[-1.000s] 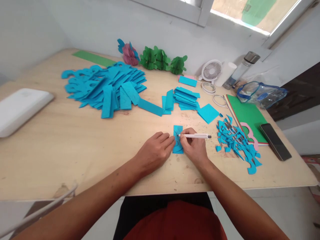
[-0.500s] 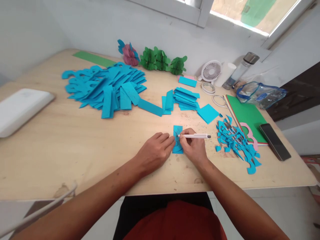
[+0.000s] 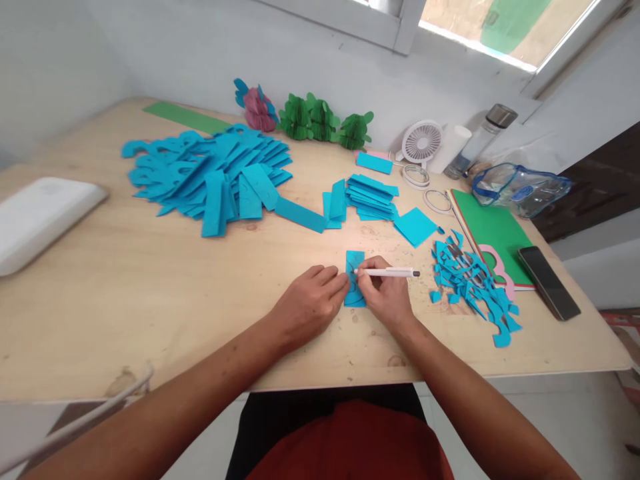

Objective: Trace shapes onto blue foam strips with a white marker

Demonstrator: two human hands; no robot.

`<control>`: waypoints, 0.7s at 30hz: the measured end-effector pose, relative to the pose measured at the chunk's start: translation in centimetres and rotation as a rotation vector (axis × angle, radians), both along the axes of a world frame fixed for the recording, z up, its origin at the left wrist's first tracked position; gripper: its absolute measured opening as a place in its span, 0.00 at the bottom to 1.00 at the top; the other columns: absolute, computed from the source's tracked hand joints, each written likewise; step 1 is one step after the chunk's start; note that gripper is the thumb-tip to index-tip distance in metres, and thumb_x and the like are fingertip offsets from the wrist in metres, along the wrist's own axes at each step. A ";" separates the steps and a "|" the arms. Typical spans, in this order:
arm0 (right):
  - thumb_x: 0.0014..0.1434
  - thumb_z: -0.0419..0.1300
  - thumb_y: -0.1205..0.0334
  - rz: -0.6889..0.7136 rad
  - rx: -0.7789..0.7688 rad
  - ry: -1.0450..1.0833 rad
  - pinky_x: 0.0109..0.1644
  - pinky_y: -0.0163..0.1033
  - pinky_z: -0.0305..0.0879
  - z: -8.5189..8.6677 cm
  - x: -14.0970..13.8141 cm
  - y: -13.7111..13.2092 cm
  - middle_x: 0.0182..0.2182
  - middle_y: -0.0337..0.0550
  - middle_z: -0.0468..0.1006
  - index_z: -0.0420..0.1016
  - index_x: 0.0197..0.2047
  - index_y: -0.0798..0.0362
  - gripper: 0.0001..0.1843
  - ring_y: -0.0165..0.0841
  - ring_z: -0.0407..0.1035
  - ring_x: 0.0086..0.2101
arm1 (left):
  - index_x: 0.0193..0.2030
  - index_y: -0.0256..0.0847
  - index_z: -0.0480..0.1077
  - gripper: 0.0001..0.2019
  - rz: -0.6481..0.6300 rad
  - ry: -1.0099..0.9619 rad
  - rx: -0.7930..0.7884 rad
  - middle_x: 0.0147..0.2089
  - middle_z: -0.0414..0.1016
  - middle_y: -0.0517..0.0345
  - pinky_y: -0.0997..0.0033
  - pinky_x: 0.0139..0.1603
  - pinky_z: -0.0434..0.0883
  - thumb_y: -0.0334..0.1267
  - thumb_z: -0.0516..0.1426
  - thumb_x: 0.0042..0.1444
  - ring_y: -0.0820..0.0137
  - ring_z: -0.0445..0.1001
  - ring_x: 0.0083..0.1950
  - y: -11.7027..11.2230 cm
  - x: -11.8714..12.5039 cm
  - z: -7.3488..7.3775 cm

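The wooden table (image 3: 150,293) carried everything. The small blue paper piece (image 3: 355,288) lay near its front edge, in the middle. Far to the left of that piece and behind it spread a big heap of blue cut shapes (image 3: 210,173). Well to its right lay a green pad (image 3: 493,233), and behind the pad stood a clear zip pouch (image 3: 520,190) with a blue rim; what was inside it I could not tell. Behind the piece and a little to the right was a neat stack of blue rectangles (image 3: 373,197). Near on its right lay a pile of blue scraps (image 3: 470,283). The left hand (image 3: 307,308) was not grasping anything: its fingertips pressed flat on the left edge of the piece. The right hand (image 3: 387,298) was closed around a white pen (image 3: 387,272), and the pen's tip touched the piece.
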State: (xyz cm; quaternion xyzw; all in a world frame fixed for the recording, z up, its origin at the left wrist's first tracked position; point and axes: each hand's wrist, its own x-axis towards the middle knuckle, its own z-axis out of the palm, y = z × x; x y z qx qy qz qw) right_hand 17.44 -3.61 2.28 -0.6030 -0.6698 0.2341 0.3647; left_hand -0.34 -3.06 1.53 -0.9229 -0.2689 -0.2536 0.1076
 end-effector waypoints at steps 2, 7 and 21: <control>0.57 0.55 0.61 0.009 0.012 -0.006 0.31 0.35 0.63 0.0 0.0 0.0 0.27 0.39 0.76 0.71 0.32 0.49 0.05 0.32 0.69 0.27 | 0.40 0.34 0.72 0.11 -0.005 -0.002 -0.010 0.38 0.75 0.49 0.62 0.38 0.69 0.26 0.49 0.66 0.65 0.70 0.37 0.0 0.0 0.0; 0.58 0.55 0.61 0.043 0.029 -0.010 0.33 0.36 0.65 -0.1 0.0 0.2 0.28 0.39 0.77 0.71 0.33 0.49 0.05 0.32 0.70 0.28 | 0.41 0.33 0.72 0.11 -0.010 -0.006 -0.003 0.38 0.75 0.49 0.62 0.38 0.70 0.26 0.48 0.66 0.65 0.70 0.37 0.0 0.0 -0.1; 0.60 0.55 0.62 0.110 0.027 -0.039 0.43 0.40 0.67 -0.4 0.1 0.3 0.31 0.40 0.80 0.73 0.34 0.49 0.06 0.34 0.74 0.35 | 0.39 0.32 0.72 0.12 -0.029 -0.022 0.048 0.39 0.76 0.48 0.63 0.39 0.71 0.25 0.48 0.65 0.65 0.71 0.38 0.1 0.0 -0.1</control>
